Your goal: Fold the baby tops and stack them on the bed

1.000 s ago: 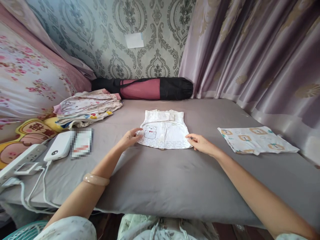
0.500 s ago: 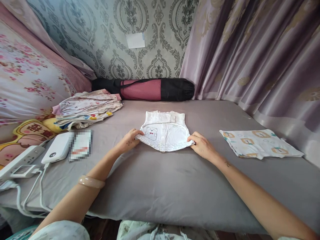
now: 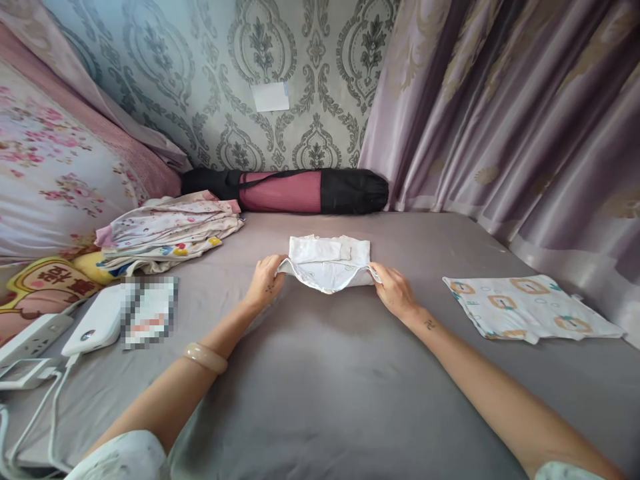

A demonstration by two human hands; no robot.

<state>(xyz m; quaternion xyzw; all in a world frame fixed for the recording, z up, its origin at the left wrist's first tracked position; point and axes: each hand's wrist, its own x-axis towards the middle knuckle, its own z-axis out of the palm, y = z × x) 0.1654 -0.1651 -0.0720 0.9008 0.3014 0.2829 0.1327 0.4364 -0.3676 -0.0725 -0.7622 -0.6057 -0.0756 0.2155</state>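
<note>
The left hand (image 3: 267, 280) and right hand (image 3: 393, 287) each pinch one hem corner of the small white shirt (image 3: 330, 252), which lies in the middle of the grey sheet (image 3: 325, 373), a sleeve laid across its far end and the held edge sagging between them. Keeping both corners level and gently taut would likely keep that slack from creasing. Grey sheet runs between the shirt and the patterned cloth (image 3: 525, 307) on the right, the clothes pile (image 3: 170, 230) on the left and the long bag (image 3: 280, 190) beyond its far edge.
</note>
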